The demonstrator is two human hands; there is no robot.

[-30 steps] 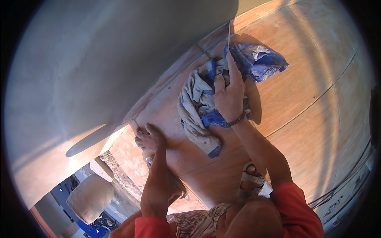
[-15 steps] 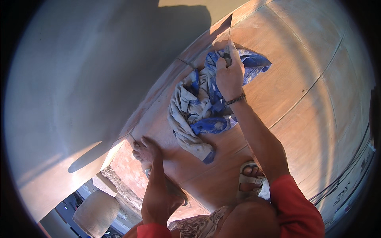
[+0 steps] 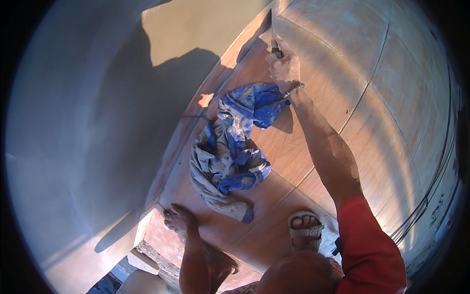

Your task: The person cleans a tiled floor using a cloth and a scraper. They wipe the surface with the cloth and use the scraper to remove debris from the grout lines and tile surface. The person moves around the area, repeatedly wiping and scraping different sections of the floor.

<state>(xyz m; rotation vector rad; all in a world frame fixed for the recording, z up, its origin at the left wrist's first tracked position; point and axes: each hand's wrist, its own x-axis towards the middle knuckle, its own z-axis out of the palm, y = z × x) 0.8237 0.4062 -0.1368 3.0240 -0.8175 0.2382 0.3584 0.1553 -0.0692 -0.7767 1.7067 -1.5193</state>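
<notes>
My right hand (image 3: 285, 68) is closed around the dark handle of a putty knife (image 3: 275, 48). It reaches far forward, and the thin blade points up toward the wall's base by the tile skirting. A beaded bracelet circles that wrist. Low on the left, my left hand (image 3: 178, 218) rests on the tiles beside the wall with its fingers spread, apparently holding nothing. Between the two hands lies a crumpled blue and grey-white cloth (image 3: 235, 147), stained with pale smears. Neither hand grips it; the right wrist passes over or just beside its upper edge.
A smooth grey wall (image 3: 122, 122) rises along the left. Wood-toned floor tiles (image 3: 318, 132) with grout lines spread to the right. My sandalled foot (image 3: 306, 228) stands on them near my knee. Dark cables (image 3: 416, 215) run along the right, and a pale rounded object (image 3: 142, 283) sits lower left.
My right hand has moved forward with the putty knife, away from the cloth. The view has shifted, so the cloth and left hand appear lower. The cloth's upper part lies differently.
</notes>
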